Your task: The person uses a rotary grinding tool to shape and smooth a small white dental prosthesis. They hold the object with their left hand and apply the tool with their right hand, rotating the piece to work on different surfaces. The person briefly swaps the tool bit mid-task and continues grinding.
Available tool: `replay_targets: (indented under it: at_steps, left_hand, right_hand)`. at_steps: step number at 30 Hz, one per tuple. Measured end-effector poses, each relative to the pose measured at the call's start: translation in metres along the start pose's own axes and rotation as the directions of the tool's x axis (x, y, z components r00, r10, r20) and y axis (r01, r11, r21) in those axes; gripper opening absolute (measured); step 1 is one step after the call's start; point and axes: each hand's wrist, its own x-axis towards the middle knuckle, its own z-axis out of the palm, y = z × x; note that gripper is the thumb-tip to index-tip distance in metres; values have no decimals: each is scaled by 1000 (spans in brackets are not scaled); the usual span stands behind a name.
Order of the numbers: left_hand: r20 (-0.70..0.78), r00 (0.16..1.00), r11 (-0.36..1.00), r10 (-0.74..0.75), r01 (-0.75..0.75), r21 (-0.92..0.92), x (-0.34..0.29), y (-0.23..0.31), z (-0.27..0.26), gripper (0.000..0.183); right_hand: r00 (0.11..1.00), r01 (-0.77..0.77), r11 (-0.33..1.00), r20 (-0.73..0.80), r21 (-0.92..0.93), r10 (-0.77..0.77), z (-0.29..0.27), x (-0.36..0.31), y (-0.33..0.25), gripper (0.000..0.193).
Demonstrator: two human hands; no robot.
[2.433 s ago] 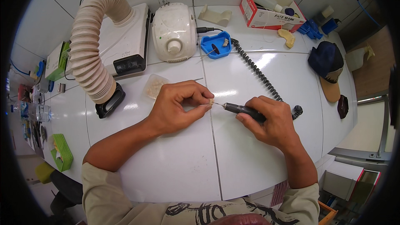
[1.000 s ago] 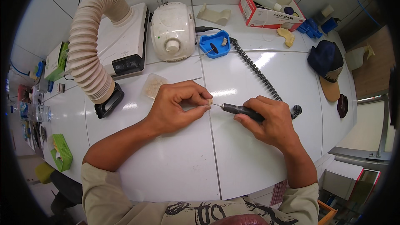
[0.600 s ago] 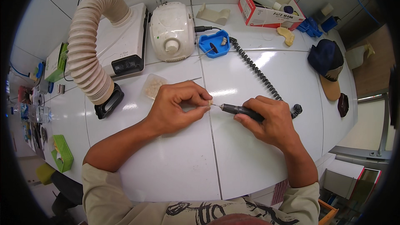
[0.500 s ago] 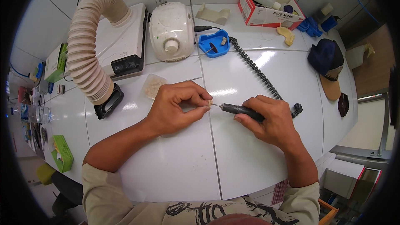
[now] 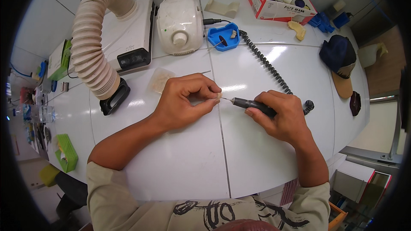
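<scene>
My left hand (image 5: 184, 99) is closed, pinching a small cream tooth-like piece (image 5: 219, 96) between thumb and fingertips. The fingers cover most of that piece. My right hand (image 5: 280, 115) wraps round a black rotary handpiece (image 5: 252, 106) held nearly level and pointing left. Its thin metal bit (image 5: 227, 99) reaches to the piece; whether it touches, I cannot tell. Behind my left hand stands a translucent tub (image 5: 161, 79) of pale bits, partly hidden. A thin metal rod (image 5: 206, 72) shows beyond the left knuckles.
A ribbed suction hose (image 5: 92, 47) with a black nozzle (image 5: 115, 97) arches at left. Behind the hands stand a white control unit (image 5: 180, 25) and a blue tray (image 5: 227, 46). A coiled cord (image 5: 267, 65) runs towards my right hand. A cap (image 5: 338, 60) lies right, a green basket (image 5: 72, 160) left.
The whole view has shifted slightly, with the table appearing higher. The handpiece has drawn back a little to the right, and more of its bit shows. Both holds are unchanged.
</scene>
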Motion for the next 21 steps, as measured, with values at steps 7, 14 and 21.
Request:
replay_targets:
  at_steps: [7, 14, 21]
  left_hand:
    - [12, 1000, 998, -25, 25, -57, 1, -1, 0, 9]
    - [28, 997, 994, -66, 69, -85, 0, 0, -1, 7]
    - [37, 999, 997, -35, 37, -62, 0, -5, -2, 6]
  right_hand:
    - [1000, 3, 1000, -6, -9, -3, 0, -1, -2, 31]
    - [1000, 1, 1000, -14, 10, -1, 2, -1, 0, 31]
    - [999, -29, 1000, 16, -6, 29, 2, -1, -1, 32]
